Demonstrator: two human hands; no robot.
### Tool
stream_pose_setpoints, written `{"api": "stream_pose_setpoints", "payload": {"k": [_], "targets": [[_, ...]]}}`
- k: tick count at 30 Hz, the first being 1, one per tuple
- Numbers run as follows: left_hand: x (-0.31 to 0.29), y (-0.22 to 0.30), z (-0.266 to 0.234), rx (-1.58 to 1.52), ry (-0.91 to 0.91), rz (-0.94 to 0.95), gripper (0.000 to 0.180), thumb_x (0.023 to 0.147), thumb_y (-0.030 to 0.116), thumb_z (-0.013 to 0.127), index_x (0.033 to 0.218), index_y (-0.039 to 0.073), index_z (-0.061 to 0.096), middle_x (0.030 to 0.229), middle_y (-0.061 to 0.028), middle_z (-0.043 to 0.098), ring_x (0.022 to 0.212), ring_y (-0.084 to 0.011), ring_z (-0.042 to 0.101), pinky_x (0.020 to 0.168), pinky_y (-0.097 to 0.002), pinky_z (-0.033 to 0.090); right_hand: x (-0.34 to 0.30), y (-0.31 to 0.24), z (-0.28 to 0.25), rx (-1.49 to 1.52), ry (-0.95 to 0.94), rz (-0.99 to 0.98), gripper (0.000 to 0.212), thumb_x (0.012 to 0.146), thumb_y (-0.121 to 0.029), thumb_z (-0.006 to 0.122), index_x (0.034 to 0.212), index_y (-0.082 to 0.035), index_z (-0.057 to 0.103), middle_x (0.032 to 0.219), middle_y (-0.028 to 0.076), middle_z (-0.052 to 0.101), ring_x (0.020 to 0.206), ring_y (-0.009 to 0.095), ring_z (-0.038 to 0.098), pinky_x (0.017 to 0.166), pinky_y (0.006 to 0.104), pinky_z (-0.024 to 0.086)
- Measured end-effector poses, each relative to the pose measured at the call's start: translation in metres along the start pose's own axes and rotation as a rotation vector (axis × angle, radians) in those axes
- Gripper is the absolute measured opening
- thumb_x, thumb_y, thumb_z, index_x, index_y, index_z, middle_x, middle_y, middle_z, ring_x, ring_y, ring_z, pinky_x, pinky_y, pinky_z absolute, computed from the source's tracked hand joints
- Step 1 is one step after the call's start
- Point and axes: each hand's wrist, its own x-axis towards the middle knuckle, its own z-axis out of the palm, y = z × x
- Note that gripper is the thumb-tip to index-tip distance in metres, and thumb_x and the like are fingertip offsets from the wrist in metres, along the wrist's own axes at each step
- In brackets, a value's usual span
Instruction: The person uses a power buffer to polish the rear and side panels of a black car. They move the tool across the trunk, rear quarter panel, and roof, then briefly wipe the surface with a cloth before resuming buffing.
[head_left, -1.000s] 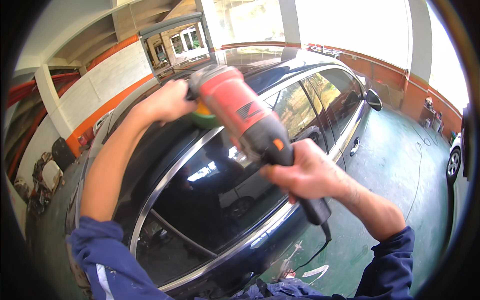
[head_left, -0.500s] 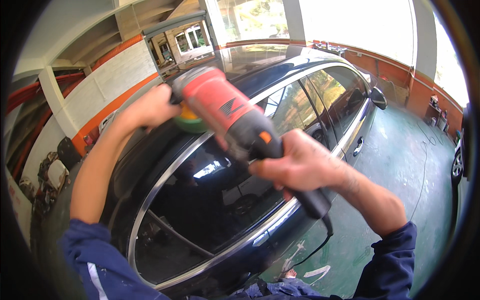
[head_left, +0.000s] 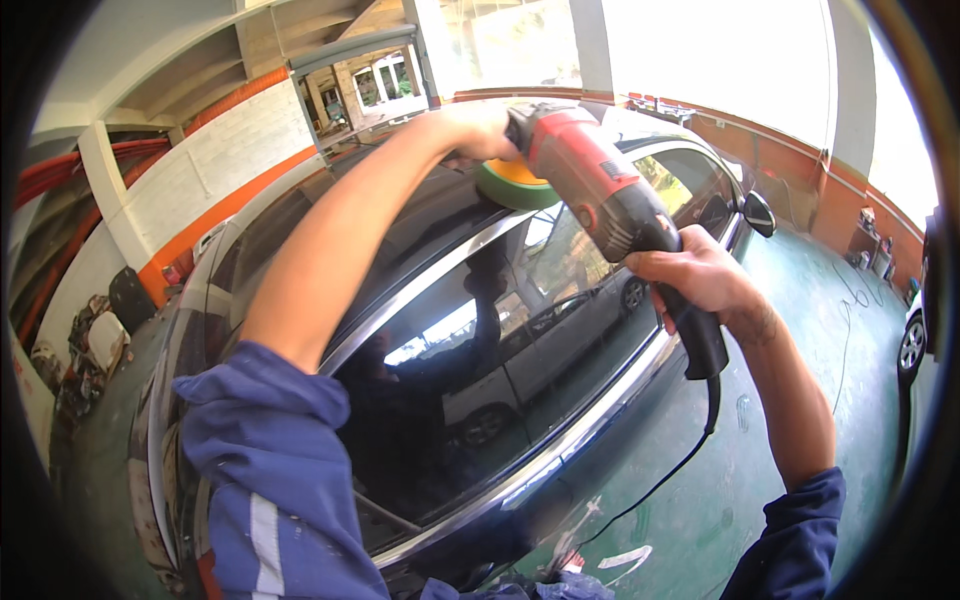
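I hold a red and black power polisher [head_left: 600, 195] over the roof of a dark car [head_left: 410, 230]. My left hand [head_left: 480, 130] grips the tool's head at the far end. My right hand [head_left: 695, 275] is closed round the black rear handle. The green and yellow pad [head_left: 515, 185] under the head rests on the roof just above the chrome window trim [head_left: 440, 275]. A black cord [head_left: 690, 455] hangs from the handle down toward the floor.
The car's side windows [head_left: 500, 370] reflect another car. A side mirror [head_left: 758, 212] sticks out at the front right. The green floor [head_left: 780, 400] runs along the car's right. A white wall with an orange band [head_left: 200, 200] stands left, clutter [head_left: 90, 350] below it.
The polisher and both hands have moved farther along the roof, toward the front of the car. My left arm is stretched out more.
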Motion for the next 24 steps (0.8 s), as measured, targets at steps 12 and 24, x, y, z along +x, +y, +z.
{"api": "stream_pose_setpoints", "payload": {"k": [12, 24], "targets": [[-0.214, -0.073, 0.011, -0.054, 0.137, -0.28, 0.021, 0.086, 0.012, 0.064, 0.09, -0.008, 0.063, 0.063, -0.0153, 0.063, 0.044, -0.0231, 0.061, 0.04, -0.0364, 0.05, -0.06, -0.039, 0.115, -0.151, -0.369, -0.098, 0.041, 0.085, -0.03, 0.07, 0.075, 0.009, 0.067, 0.055, 0.012, 0.063, 0.048, 0.018, 0.065, 0.051, 0.0323, 0.053], [-0.285, -0.049, 0.028, -0.005, 0.251, -0.338, 0.022, 0.079, 0.011, 0.067, 0.084, -0.01, 0.064, 0.065, -0.0257, 0.064, 0.057, -0.0386, 0.066, 0.058, -0.042, 0.053, -0.067, -0.007, 0.138, -0.191, -0.445, -0.295, 0.032, 0.084, -0.024, 0.074, 0.091, 0.007, 0.066, 0.065, 0.013, 0.065, 0.063, 0.023, 0.069, 0.062, 0.0361, 0.053]]}}
